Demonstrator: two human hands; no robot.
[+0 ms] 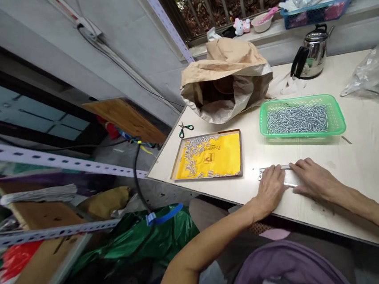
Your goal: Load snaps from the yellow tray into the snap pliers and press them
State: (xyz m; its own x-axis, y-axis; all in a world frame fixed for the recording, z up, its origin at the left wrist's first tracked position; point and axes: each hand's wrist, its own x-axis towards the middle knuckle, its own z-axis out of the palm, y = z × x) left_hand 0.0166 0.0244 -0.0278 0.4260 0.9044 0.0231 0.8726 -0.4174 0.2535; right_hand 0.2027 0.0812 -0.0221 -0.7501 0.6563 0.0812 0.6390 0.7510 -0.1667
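A metal frame-like piece point(286, 167) with a plate at its left end lies flat near the table's front edge. My left hand point(271, 186) is closed over its left part, fingers bent onto the metal. Around its right end, my right hand point(313, 179) has its fingers closed too. Both hands partly hide the piece. Beyond them, a green basket point(336, 116) holds many small metal pins. To the left, a shallow tray point(241, 155) with a yellow bottom has metal pins scattered along its far and left sides, and several near its front edge.
Green-handled scissors point(185, 129) lie behind the shallow tray. A large open paper bag point(227, 80) stands at the back, with a steel kettle point(315, 54) to its right. Clear plastic bags point(377, 70) rest at the far right of the table point(372, 155).
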